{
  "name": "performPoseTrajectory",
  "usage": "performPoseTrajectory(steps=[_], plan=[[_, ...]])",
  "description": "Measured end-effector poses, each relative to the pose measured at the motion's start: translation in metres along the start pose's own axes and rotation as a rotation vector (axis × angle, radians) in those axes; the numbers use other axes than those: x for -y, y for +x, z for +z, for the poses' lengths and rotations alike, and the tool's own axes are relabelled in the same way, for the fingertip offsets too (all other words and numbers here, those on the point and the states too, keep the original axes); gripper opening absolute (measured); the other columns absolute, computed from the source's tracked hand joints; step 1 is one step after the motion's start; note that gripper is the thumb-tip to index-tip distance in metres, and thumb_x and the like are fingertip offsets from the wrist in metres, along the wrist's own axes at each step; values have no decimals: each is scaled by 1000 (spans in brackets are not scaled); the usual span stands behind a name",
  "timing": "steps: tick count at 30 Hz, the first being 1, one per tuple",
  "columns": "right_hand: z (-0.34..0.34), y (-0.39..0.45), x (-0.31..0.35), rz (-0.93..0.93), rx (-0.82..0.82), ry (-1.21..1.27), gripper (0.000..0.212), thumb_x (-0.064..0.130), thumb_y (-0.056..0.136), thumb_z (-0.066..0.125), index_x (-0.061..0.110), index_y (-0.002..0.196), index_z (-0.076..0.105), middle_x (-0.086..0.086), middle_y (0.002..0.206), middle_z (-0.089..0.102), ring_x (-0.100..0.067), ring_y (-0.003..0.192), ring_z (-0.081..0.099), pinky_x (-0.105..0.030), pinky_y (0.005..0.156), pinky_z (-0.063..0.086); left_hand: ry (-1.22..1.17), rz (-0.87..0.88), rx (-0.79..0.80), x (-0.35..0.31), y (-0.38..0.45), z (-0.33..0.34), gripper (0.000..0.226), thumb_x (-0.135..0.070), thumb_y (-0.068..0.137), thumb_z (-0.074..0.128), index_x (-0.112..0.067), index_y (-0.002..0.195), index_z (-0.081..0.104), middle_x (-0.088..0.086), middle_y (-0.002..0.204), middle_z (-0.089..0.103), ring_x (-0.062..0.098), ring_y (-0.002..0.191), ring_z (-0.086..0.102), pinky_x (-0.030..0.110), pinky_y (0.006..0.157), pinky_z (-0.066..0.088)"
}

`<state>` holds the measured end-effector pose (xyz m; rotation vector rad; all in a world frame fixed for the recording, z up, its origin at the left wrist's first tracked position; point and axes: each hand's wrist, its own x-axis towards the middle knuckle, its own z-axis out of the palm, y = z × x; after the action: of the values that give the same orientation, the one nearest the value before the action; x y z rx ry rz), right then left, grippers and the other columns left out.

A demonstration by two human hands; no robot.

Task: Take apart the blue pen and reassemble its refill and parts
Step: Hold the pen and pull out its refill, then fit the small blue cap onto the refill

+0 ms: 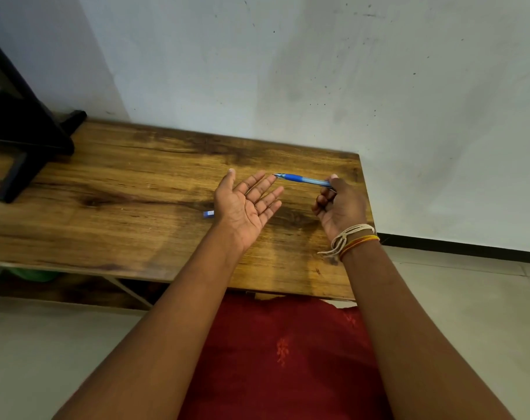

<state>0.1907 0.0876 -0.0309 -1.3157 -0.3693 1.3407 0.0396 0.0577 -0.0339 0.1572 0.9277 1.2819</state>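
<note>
Small blue cap (pixel 208 214) on the wooden surface (pixel 121 189), at 9 o'clock of the left hand (pixel 246 204), whose grip is open, palm up; its pale label is unreadable. Blue pen (pixel 303 179), at 3 o'clock, pinched by its rear end in the right hand (pixel 338 204), tip towards the left fingertips. Likely light, stiff, smooth; best held at the darker front sleeve.

The surface (pixel 136 183) is grained, slightly glossy wood; the blue pen (pixel 306 179) is translucent plastic; wrist threads (pixel 353 237) are cloth.
</note>
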Motion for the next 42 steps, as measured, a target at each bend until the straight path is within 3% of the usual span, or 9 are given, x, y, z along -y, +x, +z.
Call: performPoseTrajectory(steps=[8, 10, 14, 17, 22, 25, 31, 35, 42], plan=[[0, -4, 0, -21, 22, -41, 3, 5, 84, 62, 5, 83, 59, -8, 67, 59, -14, 53, 56, -23, 50, 49, 141, -50, -36, 1, -1, 3, 49, -45, 97, 32, -13, 130, 51, 14, 132, 59, 30, 120, 56, 42, 93, 43], [1, -2, -4, -128, -6, -200, 8, 1, 80, 66, 6, 80, 61, -11, 72, 64, -15, 55, 59, -25, 52, 50, 208, -43, -53, 1, 0, 3, 41, -39, 98, 36, -14, 125, 54, 14, 130, 60, 29, 118, 57, 40, 91, 44], [-1, 0, -12, -338, -104, -669, 5, 12, 78, 73, 12, 83, 71, -7, 81, 73, -19, 73, 69, -33, 73, 58, 304, -81, -76, 3, 1, 1, 37, -30, 98, 38, -11, 125, 55, 14, 130, 59, 29, 118, 56, 38, 90, 44], [-4, 0, -17, -384, -163, -778, 13, 19, 78, 74, 14, 88, 70, -4, 84, 73, -17, 77, 70, -28, 66, 55, 353, -110, -106, 3, 0, 1, 33, -24, 97, 43, -10, 125, 55, 14, 126, 61, 31, 116, 57, 36, 88, 45], [-6, -4, -20, -459, -198, -976, 10, 26, 76, 73, 18, 83, 70, 4, 73, 66, -11, 66, 59, -15, 47, 32, 451, -63, -130, 2, 1, 0, 32, -15, 97, 44, -8, 126, 55, 11, 113, 64, 24, 99, 61, 32, 82, 48], [-5, -5, -24, -432, -198, -1084, 16, 30, 74, 73, 15, 82, 72, -1, 77, 68, -17, 71, 62, -20, 55, 42, 456, -63, -135, 0, 2, -2, 29, -13, 96, 45, -8, 123, 56, 7, 100, 65, 20, 87, 62, 29, 76, 50], [-5, 2, -28, -336, -158, -1127, 26, 35, 74, 72, 13, 87, 70, -5, 87, 70, -22, 83, 65, -33, 69, 54, 443, -41, -146, -5, 6, -8, 22, -9, 95, 46, -9, 113, 59, 5, 86, 65, 17, 77, 63, 28, 76, 50], [4, -3, -31, -427, -157, -1106, 25, 37, 75, 70, 13, 83, 69, -5, 83, 69, -23, 83, 64, -33, 71, 53, 475, 7, -183, -10, 7, -15, 19, -8, 93, 49, -10, 107, 61, 5, 85, 66, 17, 75, 64, 29, 72, 51], [34, -13, -43, -527, -27, -1101, 11, 19, 77, 61, 12, 82, 68, -8, 85, 70, -26, 85, 64, -32, 75, 50, 499, 88, -299, -27, 5, -31, 18, -6, 89, 50, -15, 94, 64, 0, 79, 67, 10, 63, 60, 23, 56, 47]])
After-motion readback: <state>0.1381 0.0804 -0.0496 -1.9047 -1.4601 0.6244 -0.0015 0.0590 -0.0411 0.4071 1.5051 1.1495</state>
